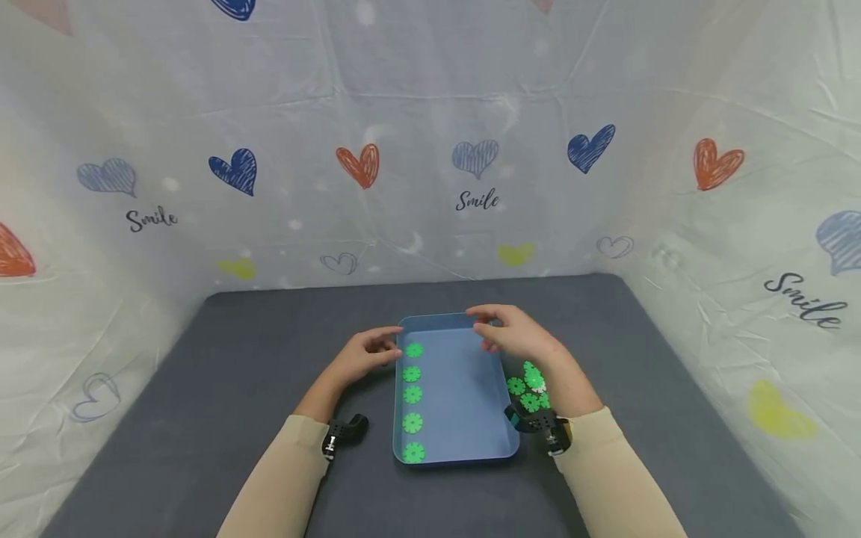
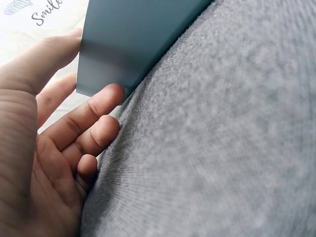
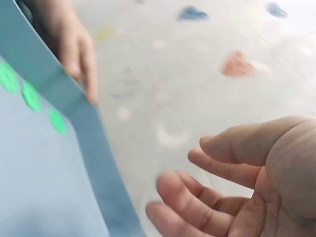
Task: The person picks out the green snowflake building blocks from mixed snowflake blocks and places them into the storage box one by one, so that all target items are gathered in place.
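Left hand [image 1: 362,357], loosely parted, touches the left rim of the blue tray [image 1: 457,403], seemingly steadying it on the worktop [image 1: 255,359]; right hand [image 1: 516,335], grip half spread, hangs empty! Five green flower pieces [image 1: 412,394] line that side, probably for evenness, a green pile [image 1: 530,403] handy just right.

Bright green flower-shaped pieces [image 1: 412,394] lined the left of a plain blue tray [image 1: 464,411] at lower center. Cream sleeves [image 1: 276,478] and black wristbands [image 1: 347,430] stood out against a dark gray tabletop [image 1: 168,418]; across the upper frame, red, blue and yellow hearts [image 1: 358,164] and black "Smile" lettering [image 1: 477,199] patterned a white curtain [image 1: 410,67].
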`<state>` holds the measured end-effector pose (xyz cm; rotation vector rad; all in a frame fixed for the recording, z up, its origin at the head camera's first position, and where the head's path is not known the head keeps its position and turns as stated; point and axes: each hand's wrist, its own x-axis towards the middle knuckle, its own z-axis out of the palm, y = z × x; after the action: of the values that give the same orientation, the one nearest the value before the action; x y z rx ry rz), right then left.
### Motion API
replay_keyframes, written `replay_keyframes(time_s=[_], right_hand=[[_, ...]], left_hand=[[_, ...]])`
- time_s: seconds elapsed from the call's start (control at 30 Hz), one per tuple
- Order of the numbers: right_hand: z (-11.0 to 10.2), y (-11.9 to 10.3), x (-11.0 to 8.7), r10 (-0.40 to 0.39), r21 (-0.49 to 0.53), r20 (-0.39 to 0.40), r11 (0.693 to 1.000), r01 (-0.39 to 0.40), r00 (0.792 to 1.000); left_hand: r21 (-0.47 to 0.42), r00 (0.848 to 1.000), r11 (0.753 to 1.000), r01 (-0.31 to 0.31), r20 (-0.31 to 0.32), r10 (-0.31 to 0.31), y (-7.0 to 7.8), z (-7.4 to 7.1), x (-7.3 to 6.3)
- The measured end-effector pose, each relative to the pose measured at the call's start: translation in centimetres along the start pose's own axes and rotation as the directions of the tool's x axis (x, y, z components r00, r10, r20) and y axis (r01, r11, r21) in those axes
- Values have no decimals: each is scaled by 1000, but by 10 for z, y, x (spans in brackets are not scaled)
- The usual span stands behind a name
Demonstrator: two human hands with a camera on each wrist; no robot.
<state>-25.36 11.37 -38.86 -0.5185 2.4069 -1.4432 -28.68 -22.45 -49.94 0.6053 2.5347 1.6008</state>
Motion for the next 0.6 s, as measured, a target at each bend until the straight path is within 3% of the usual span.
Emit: replay_keyframes(time_s=[0.13, 0.27, 0.4, 0.53, 0.6], right_hand=[[-22, 21, -25, 38, -25, -117, 999, -41, 992], [-33, 47, -38, 105, -97, -173, 988, -123, 979], [-35, 70, -42, 163, -210, -129, 960, -187, 978], [-33, 85, -43, 222, -226, -51, 947, -228, 974], [-32, 89, -43, 248, -214, -52, 943, -253, 967]], left_hand=[[8, 1000, 1000, -12, 4, 12, 1, -1, 0], [12, 1000, 1000, -22, 5, 22, 1, -2, -2], [19, 1000, 1000, -24, 3, 24, 0, -3, -2], [28, 1000, 999, -24, 1, 24, 0, -2, -2], [35, 1000, 999, -26, 2, 26, 1, 0, -1]])
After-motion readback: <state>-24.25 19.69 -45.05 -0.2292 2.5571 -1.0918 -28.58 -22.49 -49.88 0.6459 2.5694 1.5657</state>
